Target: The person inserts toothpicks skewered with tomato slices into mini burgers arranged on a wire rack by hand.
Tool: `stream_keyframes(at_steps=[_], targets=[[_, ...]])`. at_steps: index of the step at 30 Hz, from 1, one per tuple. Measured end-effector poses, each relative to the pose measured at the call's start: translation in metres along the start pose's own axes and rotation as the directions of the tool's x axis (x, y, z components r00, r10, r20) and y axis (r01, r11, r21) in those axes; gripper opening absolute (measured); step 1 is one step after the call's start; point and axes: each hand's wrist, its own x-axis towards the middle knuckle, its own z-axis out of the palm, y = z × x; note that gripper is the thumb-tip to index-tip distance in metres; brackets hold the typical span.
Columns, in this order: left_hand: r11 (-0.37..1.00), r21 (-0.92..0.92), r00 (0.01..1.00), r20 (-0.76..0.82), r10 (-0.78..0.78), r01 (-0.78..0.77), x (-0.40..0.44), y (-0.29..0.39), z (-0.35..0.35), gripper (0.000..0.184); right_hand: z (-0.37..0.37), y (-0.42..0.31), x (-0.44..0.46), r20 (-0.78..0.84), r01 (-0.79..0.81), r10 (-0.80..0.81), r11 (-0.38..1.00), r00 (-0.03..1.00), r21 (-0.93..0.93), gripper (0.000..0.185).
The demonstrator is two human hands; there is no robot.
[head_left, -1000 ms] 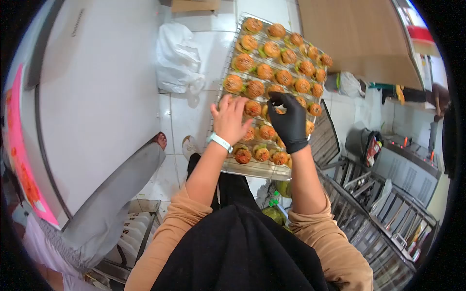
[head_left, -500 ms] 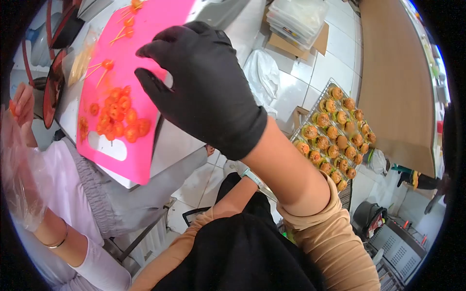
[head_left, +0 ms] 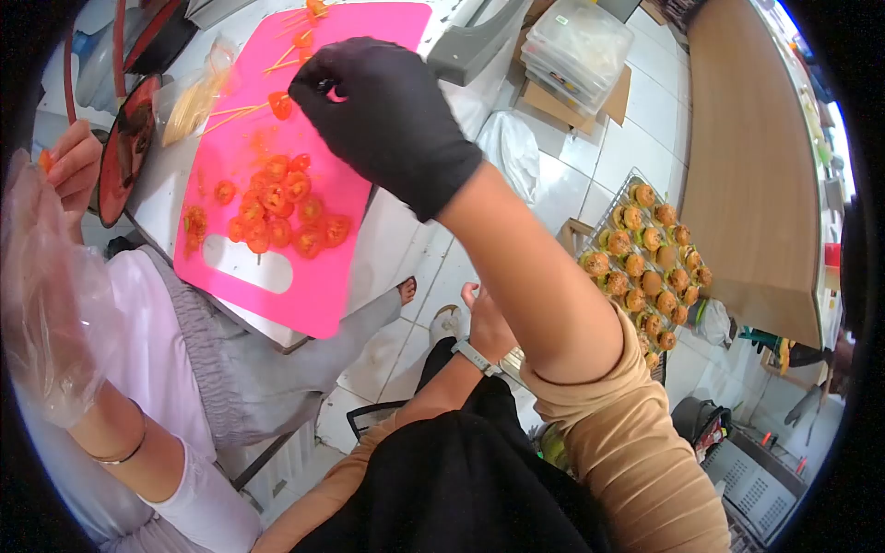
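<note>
My right hand (head_left: pixel 355 115), in a black glove, is over the pink cutting board (head_left: pixel 318 313) with thumb and fingers pinched together. At its fingertips is a tomato piece (head_left: pixel 279 105) on two thin wooden picks (head_left: pixel 232 116), and the pinch appears to be on it. Other skewered tomato pieces (head_left: pixel 302 40) lie at the board's far end. Below my hand is a heap of tomato slices (head_left: pixel 275 198). My left hand (head_left: pixel 490 327), bare with a watch at the wrist, is low by my body. My right forearm partly hides its fingers.
A bag of wooden picks (head_left: pixel 192 109) lies beside the board. At left, a co-worker's hand (head_left: pixel 74 166) holds something orange; a plastic glove covers the other hand (head_left: pixel 55 295). A rack of small burgers (head_left: pixel 645 263), stacked plastic boxes (head_left: pixel 576 55) and a white bag (head_left: pixel 505 152) stand at right.
My right hand has closed from a loose, spread shape into a pinch beside the skewered tomato piece, whose picks now point more to the left. My left hand has come partly into view.
</note>
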Motion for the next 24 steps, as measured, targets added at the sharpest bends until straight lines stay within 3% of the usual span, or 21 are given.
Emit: stream_keyframes(at_steps=[1, 2, 4, 5, 7, 8, 12, 14, 19, 22, 24], targets=[[0.990, -0.138, 0.998, -0.057, -0.041, 0.033, -0.001, -0.001, -0.001, 0.033, -0.013, -0.001, -0.007, -0.061, -0.021, 0.026, 0.996, 0.998, 0.092, 0.011], [0.903, -0.427, 0.982, -0.156, -0.110, 0.033, -0.001, 0.000, 0.002, 0.031, -0.029, -0.003, -0.016, -0.090, -0.038, 0.056, 0.980, 0.994, 0.195, 0.013], [0.510, -0.851, 0.912, -0.299, -0.281, -0.122, 0.001, 0.000, 0.006, 0.025, -0.067, -0.008, -0.042, -0.018, -0.203, 0.212, 0.951, 0.977, 0.233, 0.014], [0.566, -0.766, 0.817, -0.515, -0.259, -0.304, 0.009, 0.019, -0.026, 0.026, -0.081, -0.007, -0.058, -0.025, -0.257, 0.270, 0.936, 0.962, 0.243, 0.016], [0.160, -0.875, 0.764, -0.479, -0.432, -0.457, 0.016, 0.040, -0.056, 0.040, -0.108, -0.003, -0.095, 0.074, -0.424, 0.430, 0.822, 0.900, 0.380, 0.020], [0.106, -0.869, 0.756, -0.475, -0.451, -0.483, 0.022, 0.052, -0.070, 0.044, -0.121, -0.005, -0.113, 0.098, -0.507, 0.514, 0.766, 0.852, 0.395, 0.022], [0.020, -0.900, 0.861, -0.422, -0.282, -0.435, 0.029, 0.070, -0.075, 0.043, -0.170, -0.011, -0.170, 0.121, -0.681, 0.696, 0.628, 0.708, 0.376, 0.020], [0.071, -0.926, 0.909, -0.378, -0.176, -0.372, 0.027, 0.076, -0.061, 0.037, -0.191, -0.018, -0.194, 0.090, -0.749, 0.784, 0.543, 0.614, 0.380, 0.020], [0.021, -0.990, 0.980, -0.138, -0.146, -0.137, 0.023, 0.112, -0.022, 0.019, -0.230, -0.009, -0.255, -0.030, -0.742, 0.828, 0.518, 0.560, 0.426, 0.019], [-0.069, -0.997, 0.993, -0.011, -0.114, -0.019, 0.018, 0.128, 0.007, 0.019, -0.246, -0.010, -0.286, -0.115, -0.689, 0.835, 0.514, 0.538, 0.511, 0.017], [-0.054, -0.996, 0.994, 0.069, -0.085, 0.065, 0.013, 0.145, 0.017, 0.023, -0.258, -0.012, -0.304, -0.149, -0.679, 0.852, 0.494, 0.501, 0.544, 0.017]])
